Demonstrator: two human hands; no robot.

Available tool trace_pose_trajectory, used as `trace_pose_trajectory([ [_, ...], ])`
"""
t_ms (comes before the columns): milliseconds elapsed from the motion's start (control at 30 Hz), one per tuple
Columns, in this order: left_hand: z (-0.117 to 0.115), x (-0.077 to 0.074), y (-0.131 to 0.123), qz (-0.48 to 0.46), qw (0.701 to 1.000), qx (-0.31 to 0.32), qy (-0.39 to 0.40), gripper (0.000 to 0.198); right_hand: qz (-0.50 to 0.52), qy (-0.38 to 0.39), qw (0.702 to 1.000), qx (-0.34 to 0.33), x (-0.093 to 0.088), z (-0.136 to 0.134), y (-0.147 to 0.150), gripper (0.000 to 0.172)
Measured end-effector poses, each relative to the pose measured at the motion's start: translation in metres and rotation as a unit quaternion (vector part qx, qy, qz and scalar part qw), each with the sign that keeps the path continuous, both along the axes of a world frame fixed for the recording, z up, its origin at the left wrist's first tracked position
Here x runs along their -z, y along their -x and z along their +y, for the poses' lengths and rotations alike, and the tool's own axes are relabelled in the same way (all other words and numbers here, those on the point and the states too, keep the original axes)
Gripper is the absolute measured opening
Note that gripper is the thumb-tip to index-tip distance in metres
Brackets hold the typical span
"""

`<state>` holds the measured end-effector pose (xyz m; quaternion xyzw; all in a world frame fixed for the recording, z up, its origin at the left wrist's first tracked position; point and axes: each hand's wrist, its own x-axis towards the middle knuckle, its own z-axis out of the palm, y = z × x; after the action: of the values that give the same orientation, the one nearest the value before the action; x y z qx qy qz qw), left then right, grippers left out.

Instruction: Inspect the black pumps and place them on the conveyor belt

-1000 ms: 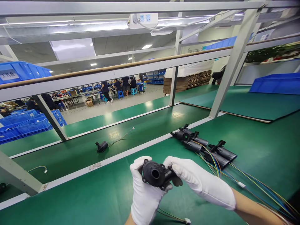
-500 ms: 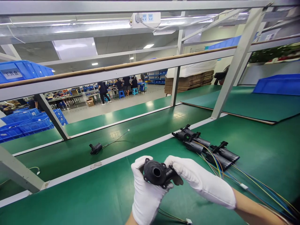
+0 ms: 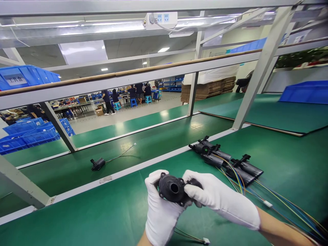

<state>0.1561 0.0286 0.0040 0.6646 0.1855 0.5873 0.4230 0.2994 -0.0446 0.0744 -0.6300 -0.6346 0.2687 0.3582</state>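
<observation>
A small black water pump (image 3: 171, 195), with a round housing and a hole in its face, is held up above the green bench. My left hand (image 3: 160, 213), in a white glove, is closed around the housing from the left and below. My right hand (image 3: 211, 189), gloved too, grips the side part of the same pump, with thumb and fingers hiding much of it. Wires with a white connector (image 3: 206, 241) hang below the pump. Several similar black pumps (image 3: 222, 160) lie together on the bench beyond my right hand, their coloured wires trailing right.
Behind a white rail (image 3: 123, 175), another pump (image 3: 97, 164) with its wire lies on a dark green conveyor belt (image 3: 143, 150). Metal posts (image 3: 252, 71) rise from the bench. Blue bins (image 3: 304, 92) stand at the right and left. People work at tables far back.
My right fingers have moved further over the pump's side part, with the thumb now across its front. The pump on the belt has shifted left.
</observation>
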Motion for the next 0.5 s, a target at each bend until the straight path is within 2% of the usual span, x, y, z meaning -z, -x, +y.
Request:
trace_pose_trajectory([
  [67,0.003,0.000,0.006,0.040,0.998,-0.008,-0.052,0.078,-0.030,0.001,1.000,-0.007,-0.002,-0.002,0.000,0.046],
  [167,0.014,-0.001,0.016,0.100,0.989,0.011,-0.110,0.084,-0.101,-0.042,0.988,-0.106,-0.004,-0.007,-0.007,0.035],
  [233,0.026,-0.003,0.021,0.123,0.985,0.011,-0.123,0.086,-0.135,-0.064,0.975,-0.164,-0.005,-0.010,-0.015,0.033],
  [300,0.039,-0.005,0.025,0.140,0.982,-0.008,-0.124,0.083,-0.120,-0.067,0.974,-0.180,-0.004,-0.013,-0.021,0.035],
  [367,0.052,-0.007,0.029,0.166,0.977,-0.032,-0.127,0.072,-0.050,-0.073,0.985,-0.146,-0.001,-0.015,-0.025,0.041],
  [433,0.063,-0.008,0.033,0.176,0.973,-0.050,-0.141,0.055,0.071,-0.084,0.991,-0.079,0.005,-0.013,-0.025,0.046],
  [500,0.070,-0.010,0.037,0.181,0.969,-0.063,-0.155,0.042,0.228,-0.089,0.969,-0.032,0.011,-0.009,-0.023,0.052],
])
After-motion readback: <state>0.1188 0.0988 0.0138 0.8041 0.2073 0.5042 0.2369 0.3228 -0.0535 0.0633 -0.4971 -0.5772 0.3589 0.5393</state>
